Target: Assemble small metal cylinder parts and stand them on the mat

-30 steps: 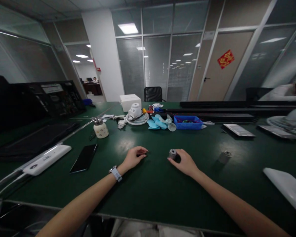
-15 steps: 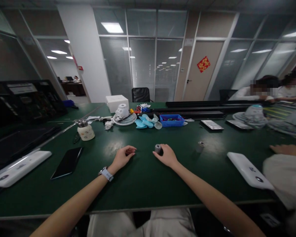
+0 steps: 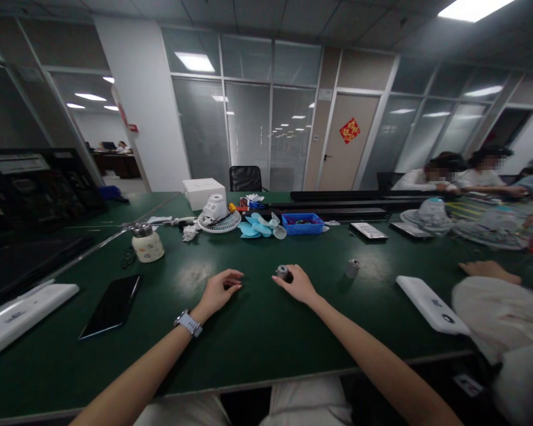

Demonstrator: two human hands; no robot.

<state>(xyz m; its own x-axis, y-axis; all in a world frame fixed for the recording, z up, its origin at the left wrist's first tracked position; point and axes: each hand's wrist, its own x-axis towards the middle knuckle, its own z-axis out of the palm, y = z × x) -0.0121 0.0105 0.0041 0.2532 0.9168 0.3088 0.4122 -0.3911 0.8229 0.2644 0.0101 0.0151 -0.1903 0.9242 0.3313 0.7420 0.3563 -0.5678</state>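
From my end of the link, I'm pinching the small metal cylinder point(image 3: 281, 271) between the thumb and fingers of the right hand point(image 3: 299, 286). It is standing about upright near the middle of the green table point(image 3: 249, 349), ahead of me — whether its base is touching the surface, I'm not able to tell. The left hand point(image 3: 217, 291) is holding nothing; its thumb and curled fingers are standing a little apart, facing the cylinder across bare green.

What is worrying me most is the grip itself. The cylinder is looking smooth and round, so a pinch sitting off its middle could be letting it twist or tip, and on its side it could be rolling. The left hand is near but not bracing it, so a slip would be going uncaught.

The second cylinder point(image 3: 353, 268) is standing alone to the right, well apart from the fingers; a wide sweep of the right forearm point(image 3: 359, 340) could be knocking it over. Farther right, the white case point(image 3: 432, 305) is lying just beside a co-worker's sleeve point(image 3: 484, 307) — a bump from that side could be shoving it inward. The phone point(image 3: 111, 306) is lying clear of the left wrist, so I'm rating that risk low.
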